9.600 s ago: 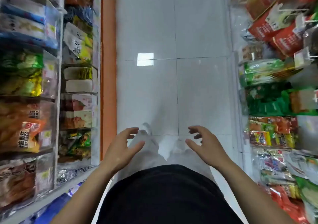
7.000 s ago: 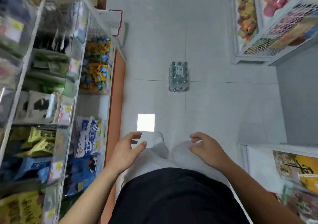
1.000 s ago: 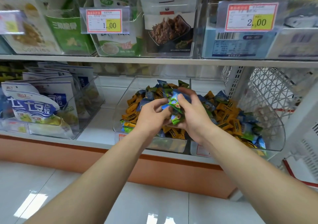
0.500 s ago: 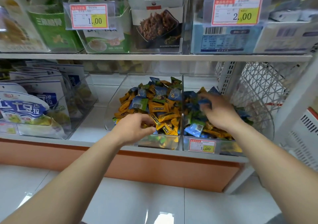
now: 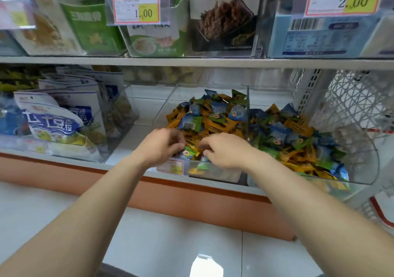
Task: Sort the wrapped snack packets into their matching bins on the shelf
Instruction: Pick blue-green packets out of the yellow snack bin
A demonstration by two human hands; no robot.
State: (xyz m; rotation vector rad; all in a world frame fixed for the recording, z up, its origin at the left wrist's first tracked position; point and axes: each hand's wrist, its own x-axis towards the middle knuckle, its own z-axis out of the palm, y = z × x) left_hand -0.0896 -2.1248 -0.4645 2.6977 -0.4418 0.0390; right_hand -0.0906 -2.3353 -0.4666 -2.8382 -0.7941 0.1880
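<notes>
Head view: the left hand and right hand reach into the front of the clear plastic bin heaped with orange, blue and green wrapped snack packets on the lower shelf; both sets of fingers curl down among them, though I cannot tell whether they grip anything; a small green packet lies between the hands.

Bins: clear, smooth plastic. Snack packets: glossy film wrappers (crinkled). Shelf: matt painted metal. Floor tiles: glossy, reflective.

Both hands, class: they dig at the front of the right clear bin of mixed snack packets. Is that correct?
No. The head view shows the left hand and right hand at the front of the left clear bin of mixed snack packets; neither hand is in the right clear bin.
</notes>
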